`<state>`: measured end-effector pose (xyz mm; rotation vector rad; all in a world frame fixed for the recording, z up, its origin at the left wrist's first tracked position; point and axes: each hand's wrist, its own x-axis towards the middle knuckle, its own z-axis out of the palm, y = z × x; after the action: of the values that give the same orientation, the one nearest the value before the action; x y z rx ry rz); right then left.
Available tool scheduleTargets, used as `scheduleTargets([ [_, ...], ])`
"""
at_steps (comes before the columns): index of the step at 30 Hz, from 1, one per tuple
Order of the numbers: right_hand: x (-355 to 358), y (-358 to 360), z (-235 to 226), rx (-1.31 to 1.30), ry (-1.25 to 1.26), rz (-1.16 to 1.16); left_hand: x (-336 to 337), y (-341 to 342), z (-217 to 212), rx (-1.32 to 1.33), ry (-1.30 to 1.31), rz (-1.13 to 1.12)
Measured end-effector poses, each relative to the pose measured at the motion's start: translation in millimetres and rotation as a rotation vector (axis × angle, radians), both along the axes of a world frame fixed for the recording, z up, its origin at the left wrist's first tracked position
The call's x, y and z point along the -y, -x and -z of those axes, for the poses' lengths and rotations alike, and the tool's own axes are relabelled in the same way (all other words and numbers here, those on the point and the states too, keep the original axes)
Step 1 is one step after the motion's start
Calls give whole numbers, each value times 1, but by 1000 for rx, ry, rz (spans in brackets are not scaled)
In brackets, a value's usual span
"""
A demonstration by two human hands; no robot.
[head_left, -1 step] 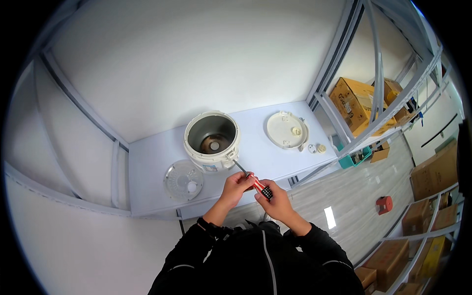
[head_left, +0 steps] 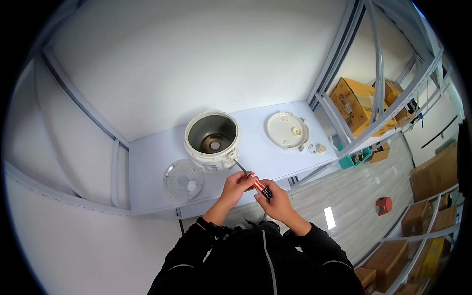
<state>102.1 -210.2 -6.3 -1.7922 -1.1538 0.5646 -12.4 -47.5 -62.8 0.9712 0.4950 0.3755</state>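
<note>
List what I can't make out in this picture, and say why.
In the head view:
- Tip of the screwdriver: too small to tell whether it touches the cooker body.
- Parts of its handle: covered by the left hand and right hand.
- Cooker body's far outer side: hidden behind its own rim.
- Underside of the round cream cover: faces the table.

- The pot point(head_left: 198, 158) stands ahead of my left hand point(head_left: 234, 188).
- The transparent disc point(head_left: 178, 180) blocks the near left.
- My right hand point(head_left: 278, 201) could pass between pot and white lid point(head_left: 282, 132).
</note>
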Motion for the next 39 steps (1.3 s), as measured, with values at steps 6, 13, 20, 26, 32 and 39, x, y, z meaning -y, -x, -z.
scheduleTargets([
  [6,5,-2,21,97,94,39,-6,11,9,-6,-104,144],
  [13,2,-25,53,77,243,67,-11,49,31,-188,-327,89],
  [20,-5,-38,67,-29,-49,50,-67,156,93,-613,-572,-873],
  [26,-30,-23,43,-52,-144,-221,-81,195,75,-1140,-775,-961],
  [32,-62,3,43,-63,-20,-479,-82,206,85,-1130,-677,-855],
  [39,-110,29,61,-34,86,-745,-49,195,71,-1164,-662,-834],
])
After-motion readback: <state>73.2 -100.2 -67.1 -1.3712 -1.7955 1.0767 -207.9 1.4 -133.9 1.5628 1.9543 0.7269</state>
